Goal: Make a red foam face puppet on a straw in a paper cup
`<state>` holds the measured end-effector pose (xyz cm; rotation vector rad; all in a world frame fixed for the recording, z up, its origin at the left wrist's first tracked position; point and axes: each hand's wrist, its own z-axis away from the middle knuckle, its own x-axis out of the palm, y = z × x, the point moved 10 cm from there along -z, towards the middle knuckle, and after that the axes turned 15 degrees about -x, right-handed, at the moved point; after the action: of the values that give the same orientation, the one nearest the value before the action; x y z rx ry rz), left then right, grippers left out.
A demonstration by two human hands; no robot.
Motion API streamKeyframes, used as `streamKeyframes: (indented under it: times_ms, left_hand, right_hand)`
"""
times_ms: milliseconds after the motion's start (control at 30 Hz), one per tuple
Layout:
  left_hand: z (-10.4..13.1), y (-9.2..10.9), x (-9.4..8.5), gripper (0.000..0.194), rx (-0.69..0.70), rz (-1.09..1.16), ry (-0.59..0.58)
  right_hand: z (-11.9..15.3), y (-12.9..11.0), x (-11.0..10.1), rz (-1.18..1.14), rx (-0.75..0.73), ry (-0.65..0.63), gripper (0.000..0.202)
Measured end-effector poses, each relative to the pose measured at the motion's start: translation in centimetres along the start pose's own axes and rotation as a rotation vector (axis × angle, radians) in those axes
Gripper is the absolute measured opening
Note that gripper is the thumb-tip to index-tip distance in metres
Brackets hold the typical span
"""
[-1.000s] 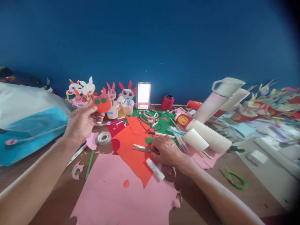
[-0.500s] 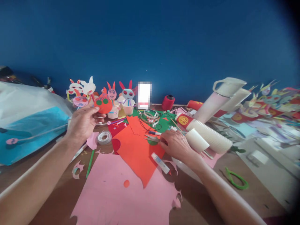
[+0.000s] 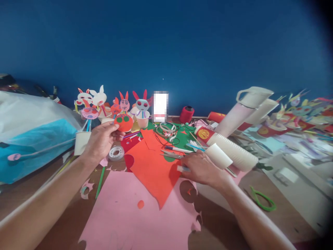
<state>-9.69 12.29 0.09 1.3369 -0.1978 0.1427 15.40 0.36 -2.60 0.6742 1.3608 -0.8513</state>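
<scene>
My left hand (image 3: pixel 102 137) is closed, pinching the left edge of a round orange paper face (image 3: pixel 124 122) with two green circles for eyes and drawn lashes. It hovers in front of the rabbit puppets. My right hand (image 3: pixel 201 168) is closed around a white glue tube (image 3: pixel 183 169); only its pale tip shows past the fingers. Scissors (image 3: pixel 172 154) lie just left of these fingers, over a green circle (image 3: pixel 169 158) and an orange paper sheet (image 3: pixel 153 170). Beyond them rests a marker (image 3: pixel 179 149). A roll of clear tape (image 3: pixel 116 153) sits below my left hand.
Paper rabbit puppets (image 3: pixel 142 105) stand in white cups at the back. A pink sheet (image 3: pixel 140 222) with cut edges lies in front. Right are stacked paper cups (image 3: pixel 231 149), a tall flask (image 3: pixel 239 111) and a green pipe cleaner (image 3: pixel 264 203). A blue-white bag (image 3: pixel 33 139) lies left.
My right hand has picked up the glue tube from the pink and orange paper. My left hand has moved slightly right with the orange face.
</scene>
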Motion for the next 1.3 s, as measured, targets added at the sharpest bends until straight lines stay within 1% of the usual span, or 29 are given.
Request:
streamKeyframes:
  times_ms: [67,133,200,267,300,367,433,533,733,833,933,1000,1100,1167,1233,1300]
  left_hand:
    - [0.0,-0.3,0.1,0.012,-0.012,0.000,-0.005]
    - [0.1,-0.7,0.4,0.011,-0.024,-0.003,-0.011]
    - [0.2,-1.2,0.9,0.011,-0.043,-0.010,-0.023]
    - [0.4,-1.9,1.5,0.011,-0.070,-0.021,-0.036]
    - [0.5,-2.3,1.8,0.012,-0.084,-0.027,-0.043]
    - [0.7,-3.2,2.5,0.013,-0.114,-0.042,-0.061]
    - [0.9,-4.0,3.1,0.013,-0.144,-0.062,-0.083]
    - [1.4,-4.8,3.8,0.013,-0.172,-0.083,-0.113]
    - [2.0,-6.4,4.8,0.016,-0.209,-0.142,-0.164]
    - [2.3,-7.2,5.0,0.015,-0.233,-0.247,-0.155]
    - [2.8,-7.3,5.5,0.018,-0.225,-0.350,-0.153]
    - [3.2,-7.2,5.9,0.019,-0.229,-0.378,-0.168]
    - [3.5,-7.2,6.2,0.012,-0.243,-0.420,-0.179]
    - [3.5,-7.7,6.0,0.010,-0.257,-0.473,-0.174]
    - [3.5,-8.8,5.9,0.020,-0.277,-0.546,-0.187]
    - [3.5,-10.1,6.0,0.028,-0.280,-0.597,-0.226]
  right_hand:
    - [0.3,0.8,-0.4,0.003,0.016,0.013,0.022]
    - [0.2,1.6,-0.9,-0.011,0.041,0.057,0.023]
    - [0.0,2.6,-1.6,-0.008,0.095,0.151,0.024]
    - [-0.2,3.8,-2.2,0.050,0.164,0.256,0.024]
    - [-0.3,4.3,-2.1,0.090,0.193,0.278,0.023]
    - [-0.7,5.1,-1.3,0.139,0.224,0.257,0.021]
    - [-1.0,5.5,-0.4,0.150,0.221,0.234,0.020]
    - [-1.2,5.5,0.3,0.136,0.193,0.219,0.020]
    - [-1.4,5.4,0.5,0.088,0.179,0.179,0.020]
    - [-1.6,5.3,0.6,0.077,0.171,0.169,0.019]
    - [-1.7,5.1,0.6,0.085,0.162,0.190,0.015]
    - [-1.7,4.9,0.4,0.095,0.159,0.208,0.014]
    - [-1.5,4.8,-0.2,0.112,0.165,0.230,0.016]
    - [-1.2,4.6,-1.0,0.102,0.166,0.279,0.018]
    - [-0.7,4.1,-2.2,0.044,0.144,0.385,0.019]
    - [-0.1,3.7,-3.3,-0.066,0.121,0.507,0.018]
